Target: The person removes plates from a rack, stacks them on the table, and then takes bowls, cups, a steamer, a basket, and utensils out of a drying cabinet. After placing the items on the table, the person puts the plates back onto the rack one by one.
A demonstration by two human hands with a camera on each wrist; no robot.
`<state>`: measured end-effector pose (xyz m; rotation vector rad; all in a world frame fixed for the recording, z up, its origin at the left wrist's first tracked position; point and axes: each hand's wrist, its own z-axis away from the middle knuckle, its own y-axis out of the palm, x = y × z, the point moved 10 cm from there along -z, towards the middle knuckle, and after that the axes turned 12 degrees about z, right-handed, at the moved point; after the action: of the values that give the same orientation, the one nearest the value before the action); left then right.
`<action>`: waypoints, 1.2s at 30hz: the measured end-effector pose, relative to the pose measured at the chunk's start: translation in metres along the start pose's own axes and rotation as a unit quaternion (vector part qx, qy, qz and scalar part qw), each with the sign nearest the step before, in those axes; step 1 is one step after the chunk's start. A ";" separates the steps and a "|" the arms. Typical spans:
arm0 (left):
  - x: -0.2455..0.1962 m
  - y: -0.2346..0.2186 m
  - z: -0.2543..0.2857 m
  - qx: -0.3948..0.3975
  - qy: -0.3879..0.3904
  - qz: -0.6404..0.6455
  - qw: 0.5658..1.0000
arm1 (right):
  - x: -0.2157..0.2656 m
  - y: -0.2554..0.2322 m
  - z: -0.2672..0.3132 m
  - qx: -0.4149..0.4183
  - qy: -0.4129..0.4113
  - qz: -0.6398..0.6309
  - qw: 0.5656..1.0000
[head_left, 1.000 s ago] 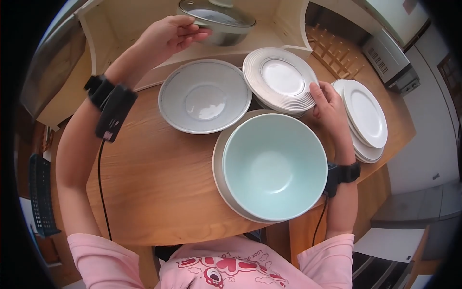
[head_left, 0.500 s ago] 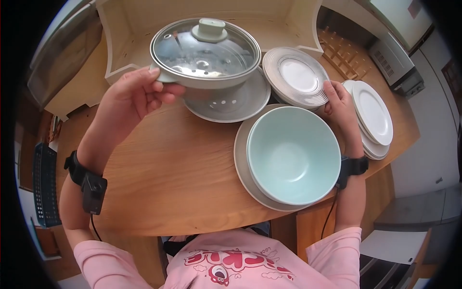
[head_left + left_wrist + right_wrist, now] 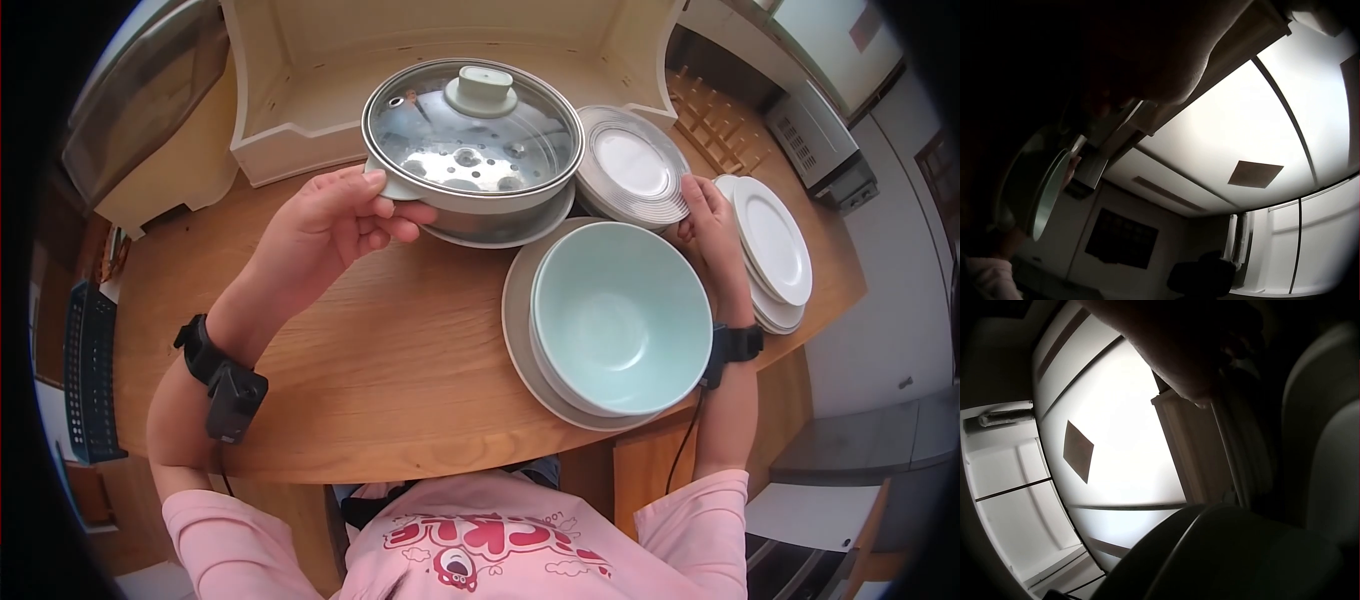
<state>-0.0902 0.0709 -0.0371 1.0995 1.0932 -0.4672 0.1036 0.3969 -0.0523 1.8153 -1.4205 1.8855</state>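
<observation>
My left hand (image 3: 335,215) grips the side handle of a pale green pot (image 3: 490,203) with a glass lid (image 3: 435,130) and a knob on top. Through the lid shows a surface with several holes. The pot overlaps a grey-white bowl (image 3: 550,222) and hides most of it. My right hand (image 3: 712,220) pinches the edge of a stack of ridged white plates (image 3: 635,160), thumb on top. Nearer me, mint-green bowls (image 3: 620,320) rest on a wide, pale plate (image 3: 525,355). Both wrist views are dark; the left one shows the mint bowls (image 3: 1047,194) side-on.
A cream open-fronted box (image 3: 310,140) stands at the back of the wooden table (image 3: 370,380). On the right are a stack of white plates (image 3: 775,245), a wooden peg rack (image 3: 715,130) and a white appliance (image 3: 820,135). A dark green basket (image 3: 92,370) is at far left.
My left hand has brought the lidded pot from the cream box toward me, then rightward over the grey-white bowl. My right hand has stayed at the ridged plates. The head view has shifted slightly.
</observation>
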 end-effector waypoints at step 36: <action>0.016 0.009 -0.002 0.033 0.003 0.047 0.998 | 0.001 -0.014 -0.003 -0.057 -0.031 -0.039 0.997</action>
<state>-0.0779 0.0798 -0.0467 1.2059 1.0322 -0.4282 0.1105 0.4056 -0.0439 1.8629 -1.4220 1.6895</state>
